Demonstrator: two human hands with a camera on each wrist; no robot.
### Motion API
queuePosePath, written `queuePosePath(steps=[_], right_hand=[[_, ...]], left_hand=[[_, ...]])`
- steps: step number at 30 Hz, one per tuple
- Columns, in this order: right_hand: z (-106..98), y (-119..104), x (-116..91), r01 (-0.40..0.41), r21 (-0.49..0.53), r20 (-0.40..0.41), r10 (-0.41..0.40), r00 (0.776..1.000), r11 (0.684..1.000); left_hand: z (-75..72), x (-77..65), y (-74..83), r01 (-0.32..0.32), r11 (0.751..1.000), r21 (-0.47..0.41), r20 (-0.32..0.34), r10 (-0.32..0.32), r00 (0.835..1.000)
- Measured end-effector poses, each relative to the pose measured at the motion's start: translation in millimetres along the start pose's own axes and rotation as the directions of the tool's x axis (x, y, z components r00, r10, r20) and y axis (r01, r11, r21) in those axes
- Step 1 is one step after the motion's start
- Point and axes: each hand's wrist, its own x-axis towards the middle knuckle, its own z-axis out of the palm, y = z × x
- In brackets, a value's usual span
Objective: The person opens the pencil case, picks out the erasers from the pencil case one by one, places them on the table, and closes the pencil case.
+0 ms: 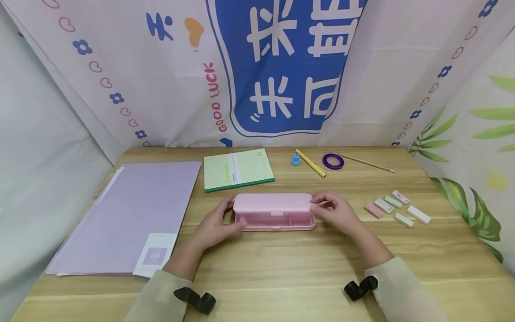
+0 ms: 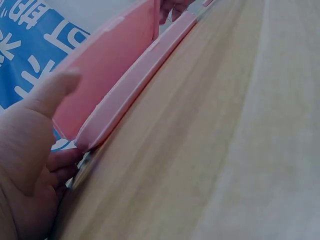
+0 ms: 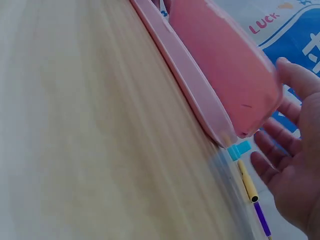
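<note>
In the head view a pink pencil case (image 1: 261, 221) lies at the middle of the table, its lid (image 1: 273, 202) tilted up part way. The inside shows a divider toward the right, with no contents visible. At the case's left end is my left hand (image 1: 215, 226), fingers against the end and thumb (image 2: 57, 90) stretched out in front, off the lid. My right hand (image 1: 335, 211) holds the lid's right corner between thumb and forefinger. In the right wrist view its other fingers (image 3: 280, 145) spread loosely beside the case.
Lilac sheets (image 1: 132, 214) with a white card (image 1: 154, 252) lie at left. Behind the case are a green notebook (image 1: 239, 170), a small blue cone-shaped piece (image 1: 295, 159), a yellow pen (image 1: 310, 163), a purple tape ring (image 1: 333, 167) and a thin stick (image 1: 368, 163). Several eraser-like blocks (image 1: 384, 205) sit at right.
</note>
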Motion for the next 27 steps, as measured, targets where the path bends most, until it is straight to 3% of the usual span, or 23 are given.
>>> queuePosePath(steps=[5,10,27], right_hand=[[3.6,7.0,-2.8,-0.015,-0.025,0.109,0.018,0.994,1.000],[7.3,9.6,-4.7,-0.052,-0.113,0.165,0.071,0.984,0.992],[8.5,11.7,-6.2,-0.071,-0.166,0.175,0.101,0.979,0.984]], left_hand=[[0.1,-1.1,0.2,0.004,1.000,0.006,0.004,-0.005,1.000],[1.3,-1.8,0.4,0.012,0.999,0.047,0.020,-0.013,1.000],[2.0,1.4,2.4,0.026,0.999,0.044,0.036,-0.027,0.999]])
